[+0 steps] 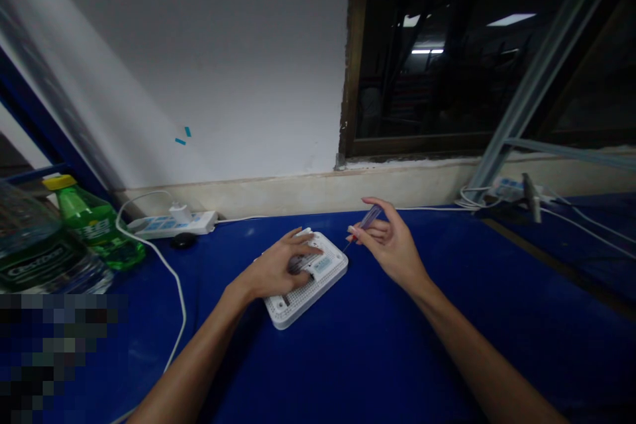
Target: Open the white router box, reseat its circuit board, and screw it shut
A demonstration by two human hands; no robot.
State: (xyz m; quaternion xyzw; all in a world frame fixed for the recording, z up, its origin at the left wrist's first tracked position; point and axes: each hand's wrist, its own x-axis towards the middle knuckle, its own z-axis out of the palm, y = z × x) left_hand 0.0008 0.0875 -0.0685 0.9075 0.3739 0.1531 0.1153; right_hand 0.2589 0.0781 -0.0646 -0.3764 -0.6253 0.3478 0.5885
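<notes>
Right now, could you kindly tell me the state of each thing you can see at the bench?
Left hand: open, fingers spread on the device.
Right hand: raised, pinching the screwdriver.
Clear-handled screwdriver: held, tip near the device's edge.
White vented plastic device: lying flat on the blue table.
Power strip: white plug inserted.
Green bottle: standing, yellow cap on.

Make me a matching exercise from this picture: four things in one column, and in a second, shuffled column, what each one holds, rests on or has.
Things:
1. left hand
2. right hand
3. green bottle
4. power strip

Details:
A. holds a small screwdriver
B. has a yellow cap
C. rests on a white perforated casing
D. has a white plug in it

Pairs: 1-C, 2-A, 3-B, 4-D
</notes>
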